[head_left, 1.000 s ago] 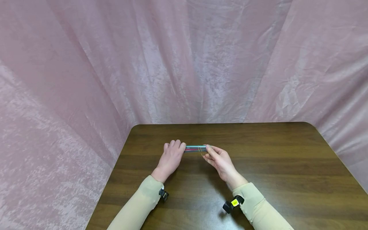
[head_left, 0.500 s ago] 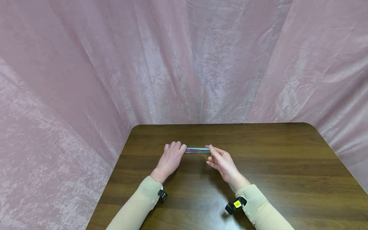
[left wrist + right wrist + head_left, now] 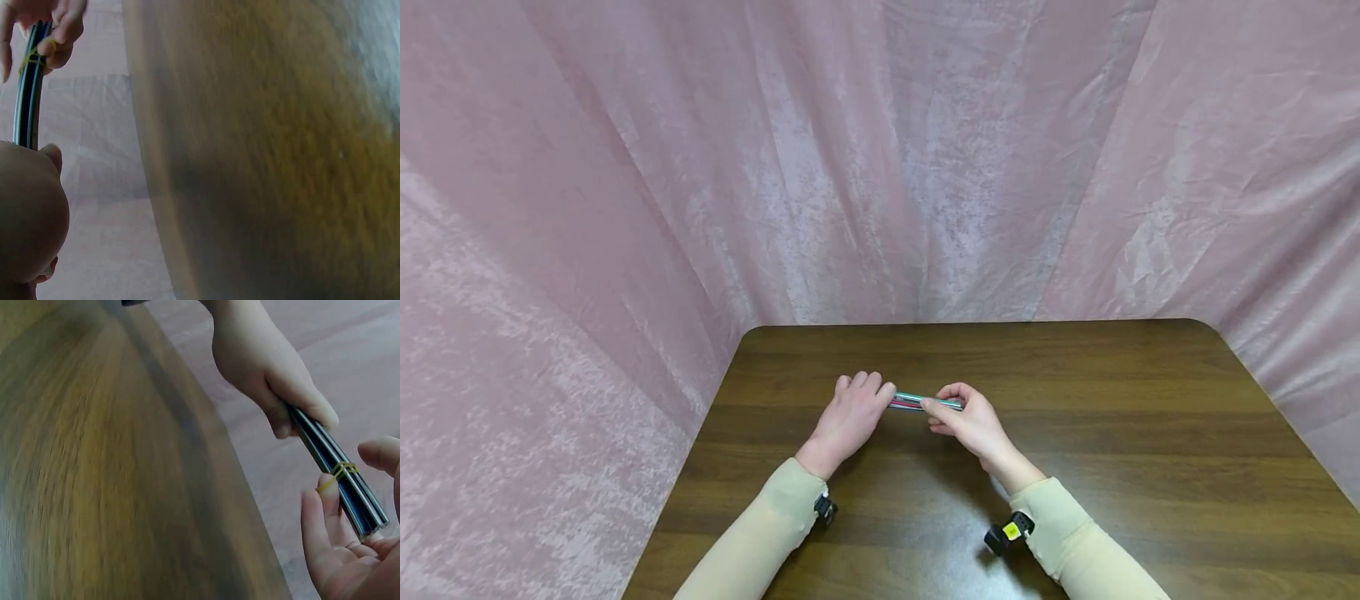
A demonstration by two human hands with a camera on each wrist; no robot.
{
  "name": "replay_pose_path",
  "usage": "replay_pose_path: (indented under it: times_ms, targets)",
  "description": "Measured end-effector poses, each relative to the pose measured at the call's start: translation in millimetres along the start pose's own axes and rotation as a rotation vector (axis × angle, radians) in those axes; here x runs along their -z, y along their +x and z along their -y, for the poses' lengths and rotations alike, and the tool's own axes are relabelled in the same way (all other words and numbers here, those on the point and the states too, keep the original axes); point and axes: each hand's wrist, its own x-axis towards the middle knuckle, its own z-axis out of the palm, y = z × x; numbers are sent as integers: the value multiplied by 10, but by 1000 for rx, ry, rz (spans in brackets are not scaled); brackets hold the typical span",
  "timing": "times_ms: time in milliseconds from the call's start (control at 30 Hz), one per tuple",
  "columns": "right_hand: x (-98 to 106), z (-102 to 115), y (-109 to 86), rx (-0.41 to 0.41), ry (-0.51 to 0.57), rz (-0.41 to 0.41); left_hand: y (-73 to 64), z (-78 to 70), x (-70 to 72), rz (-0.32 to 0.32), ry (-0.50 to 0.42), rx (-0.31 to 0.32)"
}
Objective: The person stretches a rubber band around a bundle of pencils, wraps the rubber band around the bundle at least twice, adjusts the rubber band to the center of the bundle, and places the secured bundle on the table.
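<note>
A slim bundle of pencils [image 3: 907,402], teal, pink and dark, is held up level over the table between the hands. My left hand [image 3: 848,421] grips its left end, hiding that part. A yellow rubber band [image 3: 345,467] is wound around the bundle towards its right end. My right hand [image 3: 973,427] is at that end, its thumb lying across the bundle in the head view. The right wrist view shows a fingertip [image 3: 329,482] of this hand hooked at a loop of the band, with the blunt pencil ends over the palm.
The brown wooden table [image 3: 1075,375] has rounded far corners. Pink velvet curtain [image 3: 925,167] hangs behind it and along both sides. A small black camera [image 3: 1009,533] is strapped at the right wrist, and another camera [image 3: 825,510] at the left.
The band's loop was drawn out below the bundle half a second ago; now my right fingers are closer in, the thumb over the bundle. The bundle's right end has tipped slightly nearer.
</note>
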Motion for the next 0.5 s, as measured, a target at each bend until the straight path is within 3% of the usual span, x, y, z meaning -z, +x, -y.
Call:
replay_pose_path:
  times_ms: [133,267,500]
  targets:
    - [60,-31,-6,86,-203,-53,-7,-22,-16,27,6,18]
    - [166,-102,0,242,-460,-70,2,-24,-11,75,-4,47]
    - [298,-124,32,623,-984,85,49,-67,58,123,9,19]
